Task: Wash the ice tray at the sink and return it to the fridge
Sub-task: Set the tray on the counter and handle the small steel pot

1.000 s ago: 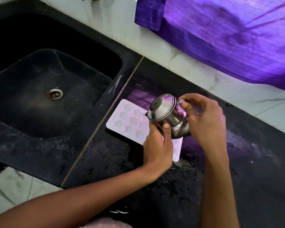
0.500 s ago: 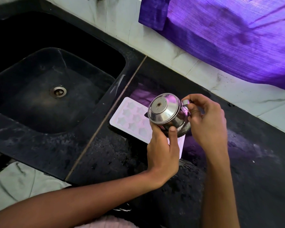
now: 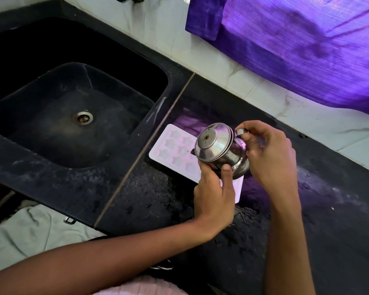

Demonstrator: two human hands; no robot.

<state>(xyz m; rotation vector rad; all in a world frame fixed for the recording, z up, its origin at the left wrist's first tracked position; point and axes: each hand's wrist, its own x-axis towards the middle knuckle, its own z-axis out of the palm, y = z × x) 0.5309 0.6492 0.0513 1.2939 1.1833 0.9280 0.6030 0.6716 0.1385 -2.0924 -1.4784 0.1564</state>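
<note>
A white ice tray (image 3: 172, 145) with star-shaped cells lies flat on the wet black counter (image 3: 149, 194), just right of the sink. Above its right half I hold a small steel lidded pot (image 3: 216, 145), tipped toward the tray with its lid facing left. My left hand (image 3: 213, 194) grips the pot's body from below. My right hand (image 3: 268, 158) pinches the pot's handle at the top right. The tray's right end is hidden behind the pot and my left hand.
The black sink (image 3: 119, 133) with its metal drain (image 3: 83, 117) fills the left side. A purple cloth (image 3: 307, 45) hangs over the white tiled wall behind the counter. Pale fabric (image 3: 30, 235) lies below the counter's front edge.
The pot has tilted a little further, its lid turning more toward the tray and the sink. Both hands keep their grip. The tray has not moved.
</note>
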